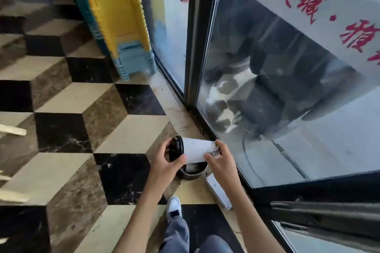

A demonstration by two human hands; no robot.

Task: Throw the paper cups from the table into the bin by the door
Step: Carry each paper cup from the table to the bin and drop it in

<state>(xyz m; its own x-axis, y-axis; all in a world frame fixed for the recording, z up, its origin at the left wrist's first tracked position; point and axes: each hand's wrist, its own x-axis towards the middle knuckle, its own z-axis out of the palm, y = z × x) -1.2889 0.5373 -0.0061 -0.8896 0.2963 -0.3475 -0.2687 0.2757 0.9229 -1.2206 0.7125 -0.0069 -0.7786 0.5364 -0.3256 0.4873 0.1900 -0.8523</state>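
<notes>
A white paper cup [196,151] with a black lid [176,148] lies on its side in the air, held between both hands. My left hand [167,160] grips the lid end. My right hand [219,157] holds the bottom end of the cup. Directly below the cup stands a small round dark metal bin [193,170] on the floor beside the glass door [267,88]. Something pale lies inside the bin.
A stack of yellow, green and blue plastic stools [123,26] leans against the glass at the back. A white flat box [219,193] lies on the floor right of the bin. My shoe [173,208] stands on the chequered tile floor [82,109]. Pale wooden legs [12,129] show at left.
</notes>
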